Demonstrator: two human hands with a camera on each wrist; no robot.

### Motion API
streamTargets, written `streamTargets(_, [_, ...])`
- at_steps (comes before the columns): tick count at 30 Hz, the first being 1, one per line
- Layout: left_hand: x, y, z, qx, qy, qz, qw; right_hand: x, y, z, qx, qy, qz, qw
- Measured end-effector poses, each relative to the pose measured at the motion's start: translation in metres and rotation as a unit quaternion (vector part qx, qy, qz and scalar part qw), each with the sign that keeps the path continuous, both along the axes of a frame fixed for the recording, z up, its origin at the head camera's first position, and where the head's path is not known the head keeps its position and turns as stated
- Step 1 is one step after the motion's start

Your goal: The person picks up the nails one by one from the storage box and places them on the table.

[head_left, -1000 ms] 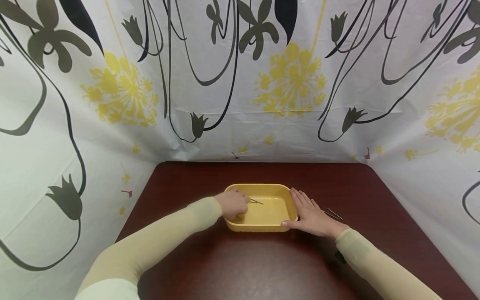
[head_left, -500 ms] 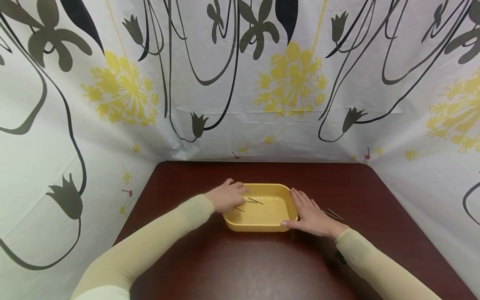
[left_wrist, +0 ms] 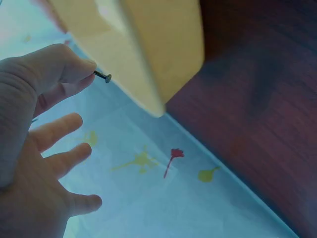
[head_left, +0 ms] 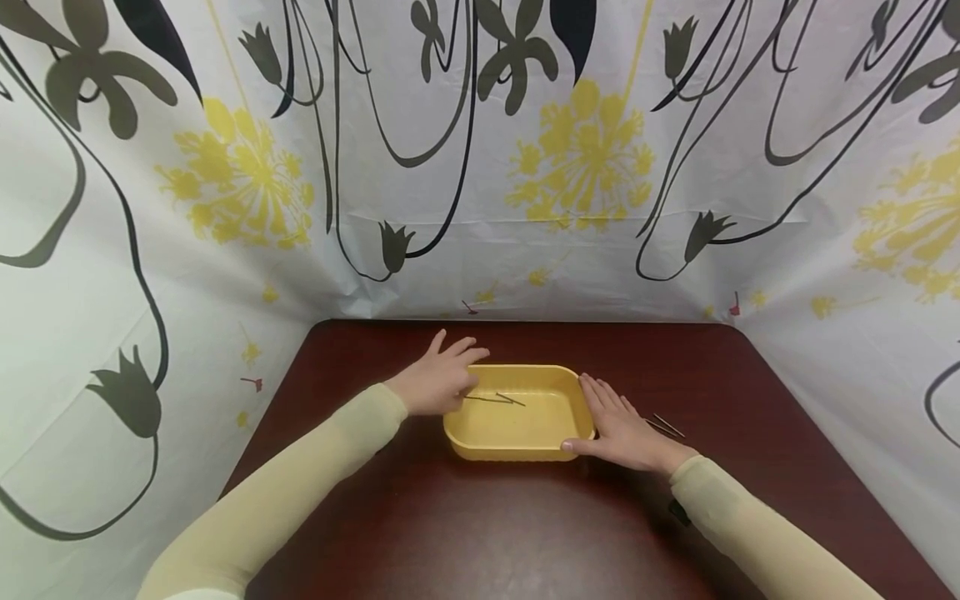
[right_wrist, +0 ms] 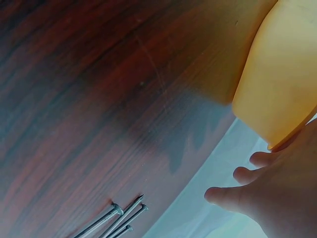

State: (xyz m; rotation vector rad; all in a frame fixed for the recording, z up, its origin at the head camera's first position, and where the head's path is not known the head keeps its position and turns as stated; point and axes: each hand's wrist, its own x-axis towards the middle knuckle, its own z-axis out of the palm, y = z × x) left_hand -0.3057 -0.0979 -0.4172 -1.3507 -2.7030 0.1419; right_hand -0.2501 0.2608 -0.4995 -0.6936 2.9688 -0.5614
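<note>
My left hand is over the left rim of a yellow plastic tray. Between its thumb and forefinger it pinches a nail, whose flat head pokes out in the left wrist view. The other fingers spread apart. Inside the tray, thin nails lie near the left hand. My right hand rests against the tray's right end with straight fingers, its thumb at the front rim. Part of that hand is cut off in the right wrist view.
Several loose nails lie on the dark red-brown table, to the right of the tray and behind the right hand. A white curtain with a floral print hangs along the table's far and side edges.
From inside the tray, my left hand has moved up and left to the rim. It now holds a nail clear of the tray floor. The right hand stays on the tray.
</note>
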Motion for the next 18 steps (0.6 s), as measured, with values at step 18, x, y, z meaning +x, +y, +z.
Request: streamTargets(18, [0.011, -0.044, 0.023, 0.073, -0.023, 0.092, 0.9928, 0.002, 0.000, 0.003, -0.008, -0.004, -0.001, 1.000])
